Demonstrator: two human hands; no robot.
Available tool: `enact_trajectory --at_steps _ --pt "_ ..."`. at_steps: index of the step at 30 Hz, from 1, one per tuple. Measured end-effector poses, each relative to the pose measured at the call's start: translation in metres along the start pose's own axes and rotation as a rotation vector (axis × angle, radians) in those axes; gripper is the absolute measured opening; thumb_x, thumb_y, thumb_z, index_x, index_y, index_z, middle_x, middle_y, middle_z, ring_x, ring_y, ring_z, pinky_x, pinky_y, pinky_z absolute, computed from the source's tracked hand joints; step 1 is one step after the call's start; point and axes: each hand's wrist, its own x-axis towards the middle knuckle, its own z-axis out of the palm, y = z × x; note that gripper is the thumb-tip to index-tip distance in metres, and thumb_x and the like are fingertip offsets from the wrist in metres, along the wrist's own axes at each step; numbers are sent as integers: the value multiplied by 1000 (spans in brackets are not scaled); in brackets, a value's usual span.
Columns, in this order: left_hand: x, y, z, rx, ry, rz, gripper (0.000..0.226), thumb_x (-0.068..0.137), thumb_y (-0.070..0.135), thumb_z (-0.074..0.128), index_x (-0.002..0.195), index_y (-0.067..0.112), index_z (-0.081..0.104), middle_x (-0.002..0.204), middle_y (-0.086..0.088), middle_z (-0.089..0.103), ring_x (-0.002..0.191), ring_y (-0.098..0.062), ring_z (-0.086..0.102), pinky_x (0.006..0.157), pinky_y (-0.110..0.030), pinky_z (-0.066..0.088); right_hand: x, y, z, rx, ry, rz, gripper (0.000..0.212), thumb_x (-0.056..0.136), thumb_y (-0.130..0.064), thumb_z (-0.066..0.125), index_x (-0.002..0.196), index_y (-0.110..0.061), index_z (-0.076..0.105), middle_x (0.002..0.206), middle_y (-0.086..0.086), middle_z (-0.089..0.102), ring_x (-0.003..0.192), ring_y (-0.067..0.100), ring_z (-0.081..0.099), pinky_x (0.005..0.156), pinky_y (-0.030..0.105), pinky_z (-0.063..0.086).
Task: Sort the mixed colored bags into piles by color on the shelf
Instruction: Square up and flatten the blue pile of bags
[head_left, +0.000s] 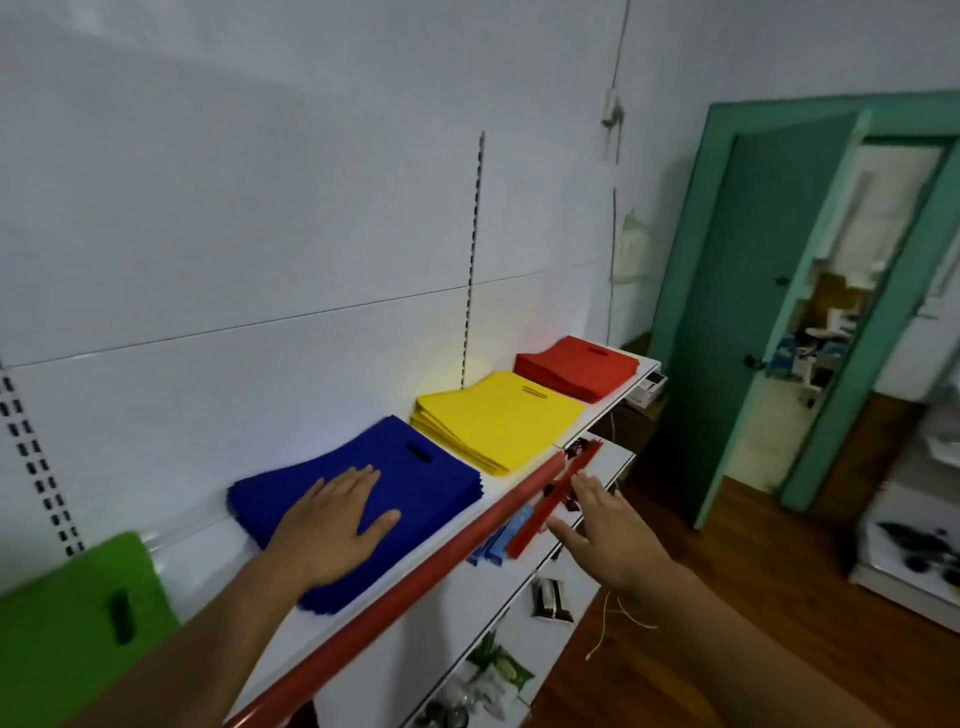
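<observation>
Four piles of bags lie on the white shelf (200, 569). The blue pile (426, 483) is in the middle, the green pile (62, 623) to its left, then the yellow pile (498, 415) and the red pile (576, 366) to its right. The left hand (332, 525) rests flat on the blue pile, fingers straight and together. The right hand (608, 530) hovers near the shelf's front edge, fingers apart.

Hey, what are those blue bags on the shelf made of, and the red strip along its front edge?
Blue bags: probably non-woven fabric, matte and felt-like; the stack's edges look soft and the handle is a punched slot. Red strip: likely smooth plastic with a faint sheen, though painted metal is possible.
</observation>
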Motion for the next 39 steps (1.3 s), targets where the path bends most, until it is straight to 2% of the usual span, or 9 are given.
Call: enact_trajectory --at_steps 9,12,15,18,21,24,31,36,39 --pt "61 77 12 42 10 -64 82 95 72 19 160 24 15 166 8 17 153 -9 14 126 -37 11 48 100 -31 -8 19 -97 90 94 -77 20 161 -17 6 168 2 8 154 15 7 123 35 4" --pt "73 82 15 1 40 -134 85 92 74 19 160 22 20 165 6 22 152 -11 17 126 -38 12 72 112 -29 35 6 -145 88 95 -74 23 160 -17 10 168 3 11 154 17 10 124 35 7" --pt "72 76 13 -10 68 -220 77 97 69 28 159 23 24 164 6 25 151 -12 20 125 -41 17 97 110 -17 73 -47 -201 89 95 -74 23 161 -17 6 168 3 5 154 18 9 124 36 10" --pt "63 58 10 12 87 -303 78 97 71 23 158 23 25 163 4 28 149 -14 27 124 -39 21 127 91 -1 145 -100 -258 88 96 -72 27 161 -16 5 168 0 1 154 16 4 124 35 8" --pt "52 26 1 6 117 -408 78 95 72 19 156 24 29 160 3 35 144 -15 35 120 -35 26 161 57 17 194 -114 -346 93 91 -76 22 161 -17 5 168 -1 0 154 13 1 125 35 4" --pt "44 -9 -5 -21 136 -510 77 96 70 21 157 23 26 162 1 30 147 -17 30 121 -35 22 196 19 33 209 -108 -418 97 87 -80 16 161 -18 5 168 -2 2 154 12 3 126 34 5" --pt "33 -77 -4 -248 231 -701 86 91 72 23 158 20 24 164 -1 25 148 -18 27 123 -35 20 252 -56 52 356 -214 -473 79 99 -65 32 161 -23 7 167 -8 5 153 9 5 124 30 8" --pt "24 -81 18 -561 378 -827 79 95 65 34 156 14 30 158 -5 36 140 -19 39 118 -32 26 277 -80 77 713 -366 -366 72 99 -61 40 159 -27 20 165 -8 22 148 8 22 116 24 21" --pt "16 -75 33 -734 460 -910 72 98 63 38 156 19 33 153 -1 43 133 -13 45 116 -31 30 280 -91 83 903 -412 -308 60 103 -49 42 155 -21 32 156 -6 38 133 4 37 104 18 27"
